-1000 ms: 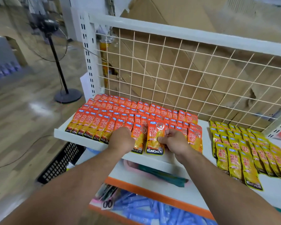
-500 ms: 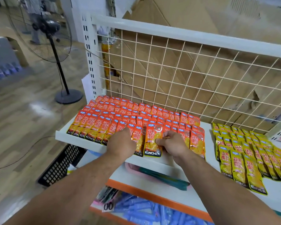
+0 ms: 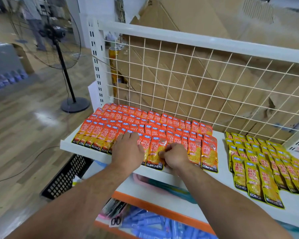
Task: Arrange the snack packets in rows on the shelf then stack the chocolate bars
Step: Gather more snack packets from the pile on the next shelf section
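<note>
Orange snack packets (image 3: pixel 162 125) lie in overlapping rows on the white shelf (image 3: pixel 67 146). My left hand (image 3: pixel 127 150) lies flat on the front-row packets, fingers spread. My right hand (image 3: pixel 173 156) pinches one front-row orange packet (image 3: pixel 154 156) at its right edge, fingers curled. That packet lies on the shelf's front edge, its KONCHEW label toward me. Yellow snack packets (image 3: pixel 259 166) lie in rows on the shelf to the right. No chocolate bars are in view.
A white wire grid (image 3: pixel 197 80) backs the shelf, with cardboard behind it. A standing fan (image 3: pixel 59 54) is on the wooden floor at left. A black crate (image 3: pixel 66 176) sits below the shelf's left end. Lower shelves hold blue packets (image 3: pixel 145 223).
Both hands have slid a little forward and flattened the front row. The packet my right hand holds went from raised to lying down on the shelf's edge. My view has moved closer.
</note>
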Tool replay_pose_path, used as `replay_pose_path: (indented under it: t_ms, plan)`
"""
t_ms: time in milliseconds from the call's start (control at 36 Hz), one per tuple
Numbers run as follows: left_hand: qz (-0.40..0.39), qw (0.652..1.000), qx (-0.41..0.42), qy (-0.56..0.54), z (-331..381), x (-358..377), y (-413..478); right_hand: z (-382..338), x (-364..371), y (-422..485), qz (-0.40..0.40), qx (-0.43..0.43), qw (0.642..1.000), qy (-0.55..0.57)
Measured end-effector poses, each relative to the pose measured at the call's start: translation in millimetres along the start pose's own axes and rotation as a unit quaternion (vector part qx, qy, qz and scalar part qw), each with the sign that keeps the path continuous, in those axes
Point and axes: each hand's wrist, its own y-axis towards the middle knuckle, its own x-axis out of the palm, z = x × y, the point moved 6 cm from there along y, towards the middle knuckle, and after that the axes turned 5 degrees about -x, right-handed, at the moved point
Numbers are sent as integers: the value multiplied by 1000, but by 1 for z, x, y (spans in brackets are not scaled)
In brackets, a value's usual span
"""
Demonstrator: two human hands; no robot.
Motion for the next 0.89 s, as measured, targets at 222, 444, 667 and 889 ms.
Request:
replay_pose_path:
  t_ms: [222,444,667,889]
  plan:
    - [-9,1000,-2,13,4,-1,-7,-7,3,0,9,-28,993,-118]
    - [-17,999,15,34,9,-3,-12,-12,5,-4,26,-47,979,-197]
    - [-52,997,49,38,13,1,-18,-16,3,-10,41,-77,966,-244]
    - [-69,994,72,40,18,8,-17,-21,-2,-20,40,-139,950,-276]
